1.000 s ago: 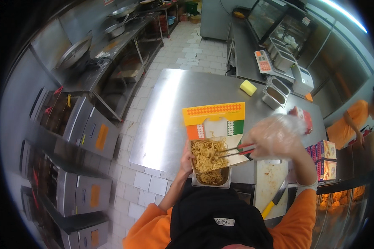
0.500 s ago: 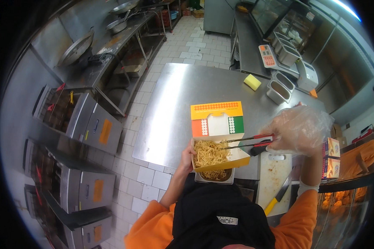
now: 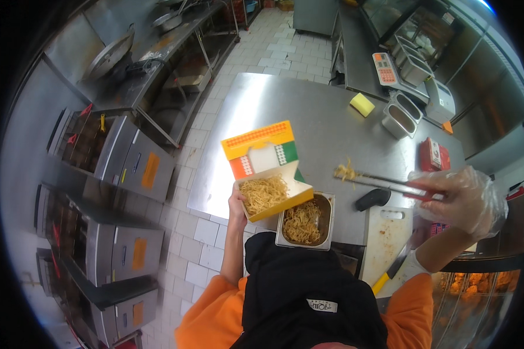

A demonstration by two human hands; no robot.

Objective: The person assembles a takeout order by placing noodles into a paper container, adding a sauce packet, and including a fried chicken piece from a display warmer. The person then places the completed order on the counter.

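Filling a takeaway noodle box (image 3: 271, 174) at frame centre, over a steel pan of noodles (image 3: 305, 220).

Left hand (image 3: 236, 205) curled under the open box, tilting it; gloved right hand (image 3: 460, 198) at right squeezing tongs (image 3: 384, 183) shut on a small clump of noodles (image 3: 346, 171). Likely light, thin card, easily crushed: best cupped from beneath. Soft, slippery strands, best pinched mid-clump.

open takeout box (image 3: 272, 185) w/ noodles, tilted, tongs (image 3: 384, 183) pinching few strands

Bright overhead glare on the steel counter (image 3: 332, 122); fisheye edges bend darkly.
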